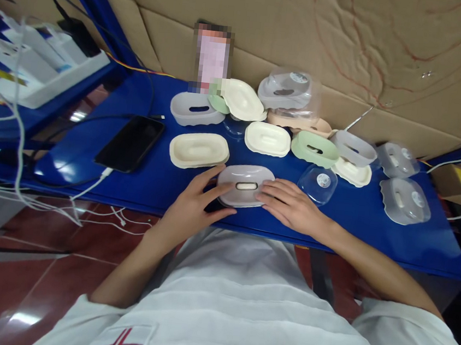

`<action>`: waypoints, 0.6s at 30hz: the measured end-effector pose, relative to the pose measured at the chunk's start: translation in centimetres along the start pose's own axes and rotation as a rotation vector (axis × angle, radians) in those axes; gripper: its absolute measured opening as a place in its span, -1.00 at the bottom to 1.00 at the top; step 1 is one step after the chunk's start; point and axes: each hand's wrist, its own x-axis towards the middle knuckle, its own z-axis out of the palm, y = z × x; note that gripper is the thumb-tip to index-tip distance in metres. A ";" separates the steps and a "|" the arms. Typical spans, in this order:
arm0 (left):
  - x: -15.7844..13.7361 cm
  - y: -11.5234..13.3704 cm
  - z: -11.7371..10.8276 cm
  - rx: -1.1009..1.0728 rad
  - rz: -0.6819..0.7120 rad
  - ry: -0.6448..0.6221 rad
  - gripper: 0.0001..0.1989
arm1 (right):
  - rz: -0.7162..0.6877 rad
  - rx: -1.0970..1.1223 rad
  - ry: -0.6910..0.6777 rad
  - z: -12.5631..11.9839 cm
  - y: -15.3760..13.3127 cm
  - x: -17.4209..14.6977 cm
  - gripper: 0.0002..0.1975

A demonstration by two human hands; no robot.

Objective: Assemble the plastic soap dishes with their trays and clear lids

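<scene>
A pale lilac oval soap dish (245, 199) lies on the blue table near its front edge, directly before me. A cream-coloured bar-shaped piece shows in the slot at its middle. My left hand (195, 196) grips the dish's left end, with fingers on the top and the thumb along the near side. At the right end, my right hand (293, 204) holds it with the fingers close together on the rim. Just behind the left hand sits a cream oval tray (199, 148). A clear lid (317, 184) with a round label rests beyond my right hand.
Behind lie a lilac dish (195, 115), a green dish (315, 148) and several cream trays (267, 139). Lidded lilac boxes (404, 204) stand at the right. A black phone (130, 143) with a white cable lies left; another phone (212, 58), blurred, leans against the cardboard.
</scene>
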 end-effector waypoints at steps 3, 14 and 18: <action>0.0 0.0 0.2 0.069 -0.022 -0.008 -0.58 | -0.007 0.003 -0.019 -0.4 -0.2 0.4 -0.59; 0.0 0.8 -0.5 0.093 0.034 -0.103 -0.60 | 0.664 -0.300 0.013 -3.9 0.2 -8.9 -0.33; 0.2 0.9 -0.5 0.103 0.054 -0.106 -0.59 | 0.752 -0.251 0.053 -4.0 -2.7 -11.0 -0.23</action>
